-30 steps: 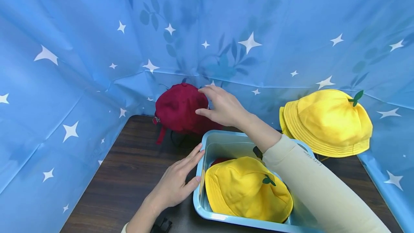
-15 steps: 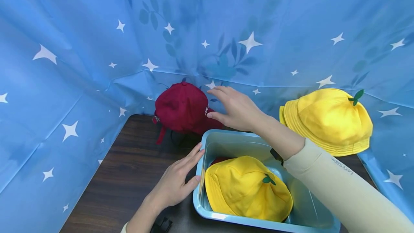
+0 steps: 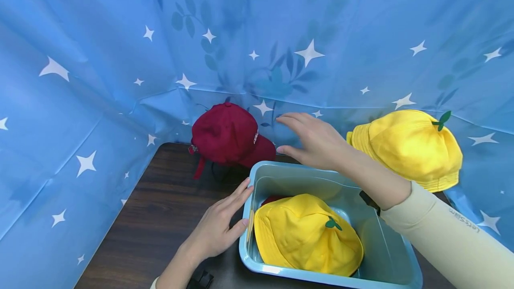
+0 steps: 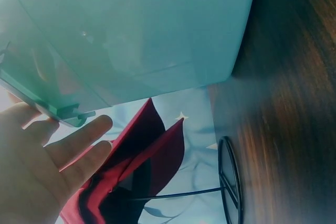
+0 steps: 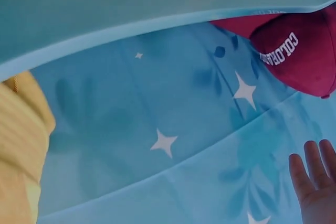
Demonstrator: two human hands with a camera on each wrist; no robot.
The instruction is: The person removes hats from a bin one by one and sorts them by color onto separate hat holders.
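Note:
A dark red baseball cap (image 3: 225, 133) with white lettering on its front sits at the back left. The left wrist view shows a black wire stand (image 4: 229, 182) beneath that cap (image 4: 152, 156). My left hand (image 3: 218, 220) rests its straight fingers on the left rim of a light blue plastic bin (image 3: 413, 266). Inside the bin lies a yellow bucket hat (image 3: 309, 235) with a green sprout, partly covering something dark red (image 3: 274, 199). Between the red cap and a second yellow hat (image 3: 413, 150), my right hand (image 3: 317, 142) hovers above the bin's far edge, fingers loosely extended, holding nothing.
A blue curtain (image 3: 345, 26) with white stars and leaf prints hangs behind and at the sides. The bin stands on a dark wood table (image 3: 152, 217). The second yellow hat stands raised at the back right, beyond the bin.
My right hand has drawn away from the red cap toward the right, uncovering its brim and lettering. The left hand stays on the bin's rim.

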